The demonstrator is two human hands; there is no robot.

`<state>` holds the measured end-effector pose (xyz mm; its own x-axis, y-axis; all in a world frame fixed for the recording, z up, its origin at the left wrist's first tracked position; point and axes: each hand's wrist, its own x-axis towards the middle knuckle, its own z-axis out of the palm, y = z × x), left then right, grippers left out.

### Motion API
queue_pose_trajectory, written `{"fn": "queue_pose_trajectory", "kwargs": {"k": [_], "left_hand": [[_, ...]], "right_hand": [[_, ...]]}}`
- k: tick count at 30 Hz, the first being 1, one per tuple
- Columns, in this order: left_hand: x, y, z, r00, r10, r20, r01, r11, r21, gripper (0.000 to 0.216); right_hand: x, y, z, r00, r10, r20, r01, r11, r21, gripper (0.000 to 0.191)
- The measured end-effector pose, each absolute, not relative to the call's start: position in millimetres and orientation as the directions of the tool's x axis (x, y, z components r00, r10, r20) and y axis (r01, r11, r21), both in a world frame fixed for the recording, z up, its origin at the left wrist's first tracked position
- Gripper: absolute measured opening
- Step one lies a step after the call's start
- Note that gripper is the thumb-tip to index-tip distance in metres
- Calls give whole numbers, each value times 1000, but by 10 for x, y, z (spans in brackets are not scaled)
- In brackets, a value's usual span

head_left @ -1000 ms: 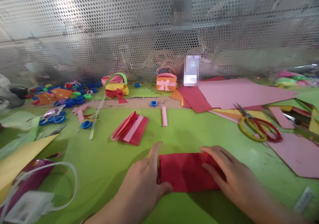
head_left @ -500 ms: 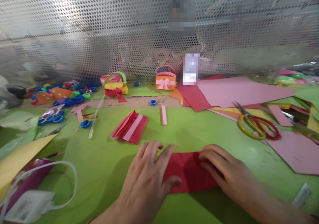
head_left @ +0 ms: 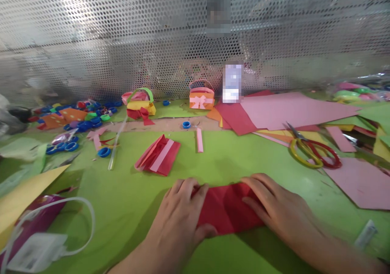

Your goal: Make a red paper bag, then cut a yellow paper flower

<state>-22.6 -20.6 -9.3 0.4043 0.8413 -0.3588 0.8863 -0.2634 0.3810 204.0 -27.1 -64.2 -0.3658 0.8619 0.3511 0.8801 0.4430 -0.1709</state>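
A folded piece of red paper (head_left: 228, 209) lies at the front of the green table, with creases across its middle. My left hand (head_left: 179, 211) grips its left end, thumb at the near edge and fingers curled at the far edge. At the other end, my right hand (head_left: 276, 205) holds the paper, its fingers along the far right edge and its thumb on the near face. Parts of both ends are hidden under the hands. Beyond them lies a folded red paper piece with a pink band (head_left: 161, 156). A narrow pink strip (head_left: 199, 140) is farther back.
Yellow-and-red-handled scissors (head_left: 315, 152) and pink sheets (head_left: 298, 111) lie on the right. Small paper baskets, one orange (head_left: 201, 100) and one yellow (head_left: 141, 106), stand by the perforated metal panel (head_left: 170, 30). A white charger (head_left: 38, 251) with its cable lies front left.
My left fingers have come down onto the far edge, and the thumb has moved to the near edge. The paper's right side is slightly raised and tilted. My right hand has shifted slightly along its edge.
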Motion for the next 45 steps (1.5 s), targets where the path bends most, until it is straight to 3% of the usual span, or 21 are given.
{"fn": "queue_pose_trajectory", "kwargs": {"k": [3, 6, 8, 10, 12, 14, 17, 21, 23, 25, 26, 29, 31, 35, 39, 42, 45], "left_hand": [[-243, -219, -89, 390, 852, -349, 890, -251, 382, 68], [-286, -230, -129, 366, 876, -315, 886, -224, 405, 72], [-306, -220, -152, 357, 887, -292, 873, -205, 442, 68], [-304, -199, -156, 342, 897, -279, 860, -179, 478, 46], [-279, -179, -139, 333, 909, -253, 843, -167, 511, 20], [-242, -167, -111, 345, 916, -207, 811, -180, 557, 7], [-196, -163, -73, 349, 918, -189, 742, -148, 654, 6], [-190, -160, -58, 363, 921, -141, 628, -130, 768, 17], [-203, -156, -58, 356, 929, -98, 557, -127, 820, 19], [-212, -150, -54, 271, 956, -112, 457, -26, 889, 23], [-212, -146, -50, 220, 964, -148, 377, 56, 925, 28], [-186, -138, -41, 160, 939, -305, 73, 297, 952, 47], [-151, -143, -53, 189, 903, -385, -36, 399, 916, 43], [-91, -163, -117, 235, 863, -446, -2, 460, 888, 18], [-73, -155, -143, 239, 877, -417, 82, 410, 908, 13], [-48, -150, -108, 255, 871, -420, 208, 375, 904, 9], [-21, -154, -45, 307, 883, -354, 255, 282, 925, 11]], "right_hand": [[2035, -245, -648, -394, 841, 370, 892, 448, -67, 39], [2038, -232, -624, -364, 856, 367, 897, 429, -109, 43], [2057, -239, -598, -326, 878, 350, 886, 413, -211, 43], [2091, -253, -568, -290, 907, 304, 849, 391, -355, 41], [2135, -262, -534, -272, 940, 205, 789, 340, -511, 43], [2175, -261, -494, -264, 963, 58, 723, 238, -649, 49], [2213, -246, -429, -229, 970, -82, 633, 84, -769, 58], [2216, -216, -328, -188, 981, -40, 548, 71, -833, 81], [2202, -207, -267, -212, 971, -106, 521, 21, -853, 63], [2179, -210, -210, -238, 953, -187, 517, -39, -855, 27], [2164, -216, -188, -234, 950, -208, 512, -61, -857, 18], [2109, -252, -169, -138, 971, -196, 413, -124, -902, 21], [2069, -279, -189, -74, 977, -201, 277, -174, -945, 23], [2044, -295, -217, -141, 962, -233, 157, -211, -965, 23], [2119, -261, -158, -211, 954, -213, 344, -131, -930, 17], [2137, -262, -104, -230, 966, -116, 469, 6, -883, 31], [2093, -295, -93, -284, 954, -91, 518, 73, -853, 17]]}}
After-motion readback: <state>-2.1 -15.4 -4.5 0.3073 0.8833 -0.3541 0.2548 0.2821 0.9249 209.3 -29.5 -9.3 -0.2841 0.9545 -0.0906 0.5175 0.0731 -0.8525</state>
